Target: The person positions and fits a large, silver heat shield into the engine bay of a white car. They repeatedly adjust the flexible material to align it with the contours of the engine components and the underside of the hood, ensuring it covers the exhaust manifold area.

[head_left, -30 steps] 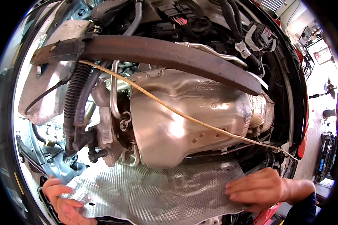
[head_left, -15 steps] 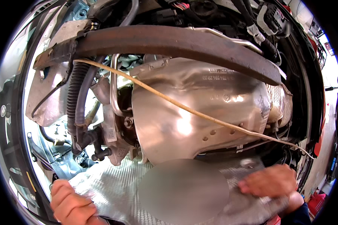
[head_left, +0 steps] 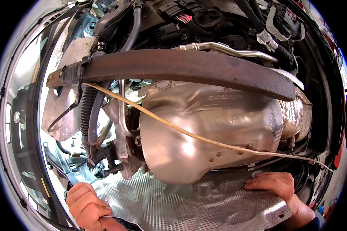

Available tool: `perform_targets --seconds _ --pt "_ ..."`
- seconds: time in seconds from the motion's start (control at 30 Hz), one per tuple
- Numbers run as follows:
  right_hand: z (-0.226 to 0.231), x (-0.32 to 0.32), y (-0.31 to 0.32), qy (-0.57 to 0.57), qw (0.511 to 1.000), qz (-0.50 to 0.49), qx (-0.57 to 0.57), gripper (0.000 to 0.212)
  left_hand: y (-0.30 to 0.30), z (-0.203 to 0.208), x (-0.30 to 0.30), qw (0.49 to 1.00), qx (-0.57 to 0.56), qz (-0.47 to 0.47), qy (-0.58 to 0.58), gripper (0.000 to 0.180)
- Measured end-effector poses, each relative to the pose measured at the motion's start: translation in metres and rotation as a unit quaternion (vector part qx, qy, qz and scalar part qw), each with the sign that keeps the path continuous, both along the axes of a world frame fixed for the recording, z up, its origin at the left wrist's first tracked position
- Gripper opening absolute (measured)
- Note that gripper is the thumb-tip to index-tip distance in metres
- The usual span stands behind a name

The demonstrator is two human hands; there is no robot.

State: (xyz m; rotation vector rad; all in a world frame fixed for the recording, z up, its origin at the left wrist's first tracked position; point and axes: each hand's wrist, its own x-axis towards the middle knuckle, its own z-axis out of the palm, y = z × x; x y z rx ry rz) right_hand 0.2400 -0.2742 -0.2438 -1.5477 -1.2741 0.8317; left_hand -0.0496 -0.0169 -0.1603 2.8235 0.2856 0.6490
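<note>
A dimpled silver heat shield sheet (head_left: 162,204) lies along the near side of the engine bay, its far edge under or against a large smooth metal cover (head_left: 204,127). At the lower left, my left hand (head_left: 86,206) is closed around the sheet's left edge, with the thumb bent over it. My right hand (head_left: 272,184) rests palm down on the sheet's right part, fingers stretched out towards the left. A small hole shows near the sheet's right near corner.
A rusty brown bar (head_left: 181,69) crosses above the cover. A thin tan rod (head_left: 173,127) slants beneath it to the right. Corrugated black hose (head_left: 86,111) and pipes stand at left; wiring and connectors (head_left: 169,32) fill the far side. A braided foil-wrapped part (head_left: 297,115) sits right.
The view has shifted, so the engine parts appear lower and further right. Both hands and the sheet sit slightly nearer the metal cover. My right hand now lies flatter on the sheet.
</note>
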Motion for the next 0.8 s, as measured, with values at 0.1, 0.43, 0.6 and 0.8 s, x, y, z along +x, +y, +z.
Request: perform_targets --seconds 0.1,0.43,0.6,0.8 --pt "-0.01 -0.003 -0.004 0.037 0.998 0.041 0.029 0.029 -0.004 0.0 -0.001 0.999 0.001 0.054 -0.005 0.068" --pt "0.008 -0.008 -0.016 -0.035 0.999 0.01 0.022 0.023 0.022 0.006 0.006 0.988 -0.094 -0.017 0.123 0.068" --pt "-0.016 0.003 -0.01 0.001 0.999 0.038 0.037 0.025 -0.013 0.02 -0.006 0.984 -0.023 0.048 0.167 0.066" --pt "-0.03 0.003 -0.023 0.05 0.998 0.008 0.033 0.037 -0.008 0.013 0.014 0.99 0.019 -0.01 0.14 0.064"
